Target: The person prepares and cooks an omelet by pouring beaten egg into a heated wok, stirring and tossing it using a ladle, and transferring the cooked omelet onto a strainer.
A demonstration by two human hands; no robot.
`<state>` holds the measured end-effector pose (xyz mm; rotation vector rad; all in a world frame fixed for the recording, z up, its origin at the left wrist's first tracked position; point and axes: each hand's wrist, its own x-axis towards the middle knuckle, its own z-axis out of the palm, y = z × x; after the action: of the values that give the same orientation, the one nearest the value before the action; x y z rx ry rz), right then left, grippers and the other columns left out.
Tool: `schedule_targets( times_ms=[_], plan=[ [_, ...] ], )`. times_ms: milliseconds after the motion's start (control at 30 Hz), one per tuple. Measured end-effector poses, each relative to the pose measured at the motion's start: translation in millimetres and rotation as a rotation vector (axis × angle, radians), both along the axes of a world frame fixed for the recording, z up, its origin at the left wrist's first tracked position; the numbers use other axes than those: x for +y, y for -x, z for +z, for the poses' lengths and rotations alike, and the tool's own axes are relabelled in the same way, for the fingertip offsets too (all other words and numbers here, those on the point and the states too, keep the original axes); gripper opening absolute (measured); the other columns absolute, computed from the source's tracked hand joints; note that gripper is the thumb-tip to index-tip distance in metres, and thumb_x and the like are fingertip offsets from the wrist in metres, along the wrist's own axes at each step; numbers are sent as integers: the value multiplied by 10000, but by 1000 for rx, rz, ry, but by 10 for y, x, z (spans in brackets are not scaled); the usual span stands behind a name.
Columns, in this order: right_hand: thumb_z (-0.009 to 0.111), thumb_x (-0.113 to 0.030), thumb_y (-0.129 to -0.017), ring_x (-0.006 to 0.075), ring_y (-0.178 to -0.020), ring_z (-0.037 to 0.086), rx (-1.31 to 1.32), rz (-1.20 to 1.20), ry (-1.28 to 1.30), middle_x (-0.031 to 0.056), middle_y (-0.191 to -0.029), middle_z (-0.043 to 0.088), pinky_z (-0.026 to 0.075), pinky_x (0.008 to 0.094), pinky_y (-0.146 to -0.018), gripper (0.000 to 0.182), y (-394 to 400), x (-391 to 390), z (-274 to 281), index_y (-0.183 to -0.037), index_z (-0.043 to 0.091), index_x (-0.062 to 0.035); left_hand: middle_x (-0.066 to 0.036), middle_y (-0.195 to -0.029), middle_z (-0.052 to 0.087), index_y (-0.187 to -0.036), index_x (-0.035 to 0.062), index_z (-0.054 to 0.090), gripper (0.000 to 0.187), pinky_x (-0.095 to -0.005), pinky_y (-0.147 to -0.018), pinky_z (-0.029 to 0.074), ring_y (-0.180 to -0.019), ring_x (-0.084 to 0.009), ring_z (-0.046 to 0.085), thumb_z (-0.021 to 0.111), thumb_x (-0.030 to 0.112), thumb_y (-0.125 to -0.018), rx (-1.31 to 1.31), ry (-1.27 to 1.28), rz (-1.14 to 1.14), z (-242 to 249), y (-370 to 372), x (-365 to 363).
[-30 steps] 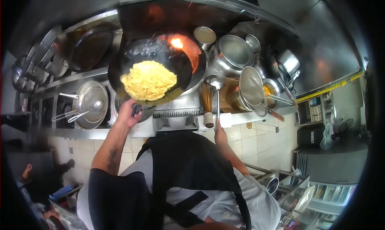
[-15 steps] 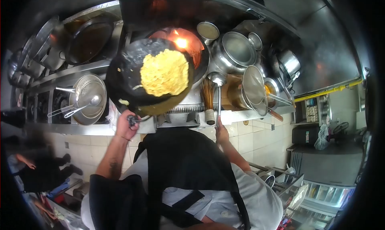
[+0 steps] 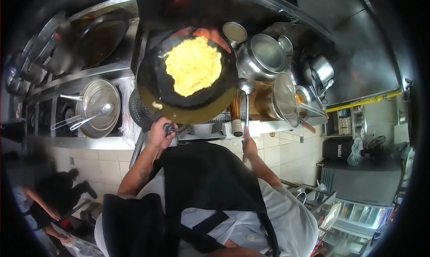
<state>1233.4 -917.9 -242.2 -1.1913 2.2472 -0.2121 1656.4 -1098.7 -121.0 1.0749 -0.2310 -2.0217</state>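
Note:
A large dark wok (image 3: 152,84) sits over the burner, and a wide yellow egg omelette (image 3: 192,66) lies in it. My left hand (image 3: 162,132) is closed around the wok's handle at its near edge. A small pale scrap of food clings to the wok near that hand. To the right, my right hand (image 3: 249,147) grips the long handle of a metal ladle (image 3: 247,85), whose bowl points away from me. A bamboo wok brush (image 3: 236,118) lies just left of the ladle. Beside the wok, a perforated black skimmer (image 3: 139,111) shows at the left.
Strainers and a spoon rest in a pan (image 3: 99,127) on the left burners. At right stand a steel pot (image 3: 268,53), small containers and a pot with a mesh strainer (image 3: 285,98). A yellow pipe (image 3: 365,102) runs along the right. Another person's arm (image 3: 42,203) shows at lower left.
The wok has moved right and away from me, covering the burner flame, with the omelette carried along. My left hand followed it rightward. The perforated skimmer has come into view.

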Motion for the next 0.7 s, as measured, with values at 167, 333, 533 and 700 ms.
schedule_targets(
  times_ms=[167,333,533,700],
  plan=[
    [620,-158,-960,424,-1016,664,33,31,47,269,-1105,670,513,491,-883,868,27,48,-76,-1598,83,-400,-152,-743,617,-786,77,533,147,-267,-361,357,-460,-213,510,547,166,-902,101,-158,13,557,-282,95],
    [606,-139,-928,448,-1009,649,38,85,104,272,-1142,662,498,509,-870,844,80,85,-122,-1615,132,-265,-57,-644,595,-855,84,593,199,-209,-331,427,-423,-146,544,553,254,-950,34,69,195,928,-175,-575],
    [636,-138,-909,461,-970,653,33,186,136,273,-1097,675,500,523,-858,891,226,116,-169,-1618,108,-254,-95,-737,615,-954,57,564,120,-272,-404,468,-547,-183,589,561,177,-953,-80,378,390,840,-292,-812],
    [632,-201,-921,505,-1027,638,-69,280,265,329,-1191,635,511,527,-864,914,377,85,-270,-1618,40,-216,-109,-761,629,-979,70,585,128,-234,-335,404,-484,-173,544,543,150,-889,-155,208,530,1217,-635,872]
  ],
)
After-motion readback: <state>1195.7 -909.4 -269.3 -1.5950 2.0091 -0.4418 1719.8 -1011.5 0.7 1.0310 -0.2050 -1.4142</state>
